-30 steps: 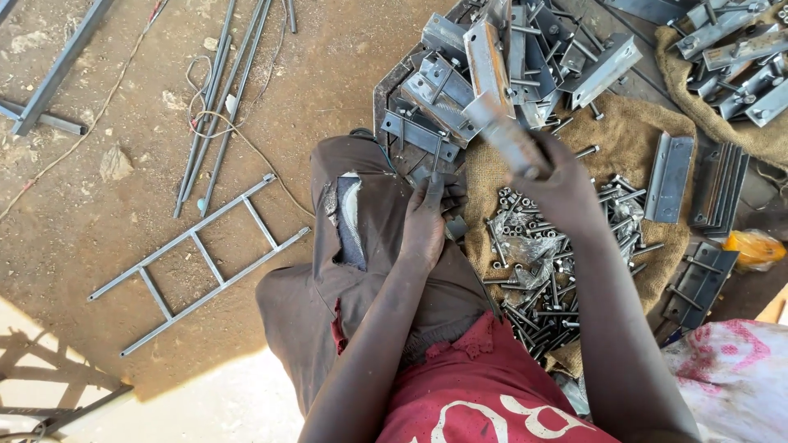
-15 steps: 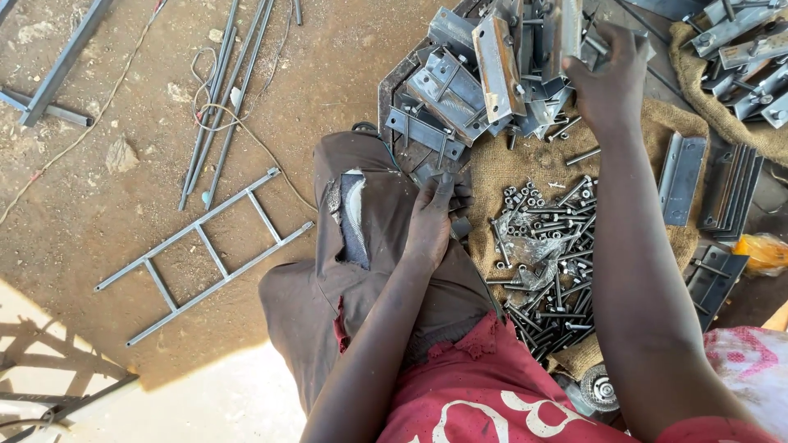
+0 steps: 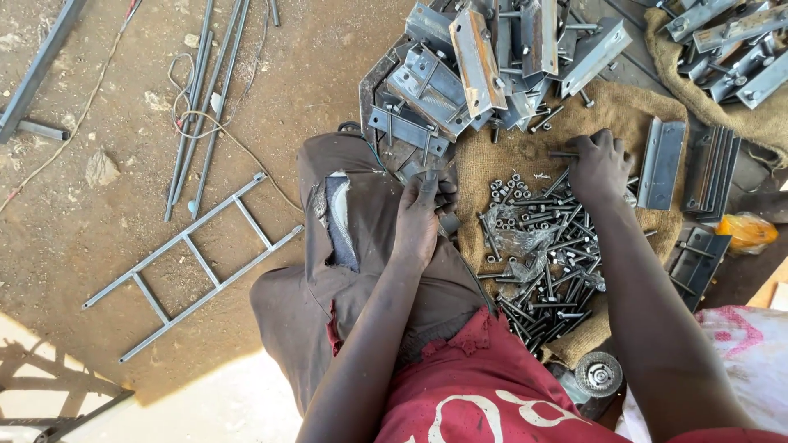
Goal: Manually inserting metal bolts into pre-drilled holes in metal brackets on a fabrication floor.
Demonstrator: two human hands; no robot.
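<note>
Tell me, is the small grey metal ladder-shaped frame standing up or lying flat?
Lying flat. The grey metal ladder-shaped frame rests with both rails and all rungs on the brown dirt ground.

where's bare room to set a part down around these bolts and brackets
Bare dirt floor lies free between the rods and the bracket heap; more lies below the ladder-like frame. Crowded: the burlap under the right hand, thick with bolts. The left hand rests on the knee.

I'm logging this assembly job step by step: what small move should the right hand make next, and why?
Probably close the fingers on one long steel bolt: the right hand rests on the loose bolt heap on brown burlap sacking, seemingly holding nothing yet.
</note>
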